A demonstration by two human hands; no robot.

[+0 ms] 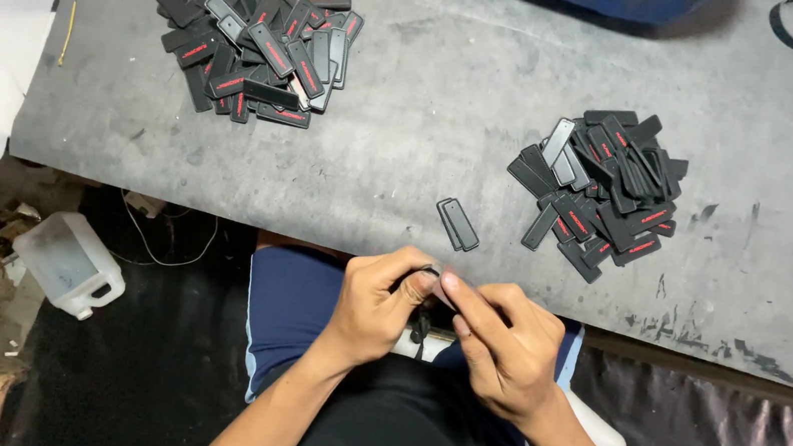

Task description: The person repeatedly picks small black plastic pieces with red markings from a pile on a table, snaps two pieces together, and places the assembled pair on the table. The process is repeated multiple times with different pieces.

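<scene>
Black rubber tag (432, 280) sits pinched between my two hands just below the near edge of the grey table (401, 183), over my lap; my left hand (374, 306) is curled closed around its left end, and my right hand (499, 347) clamps the other end between thumb and forefinger. I judge the trick is a short, firm fingertip grip, because the piece is small, mostly hidden and probably floppy. Two finished-looking tags (458, 225) lie just ahead, with one heap of tags (605, 193) to the right and another heap (253, 37) far left.
</scene>
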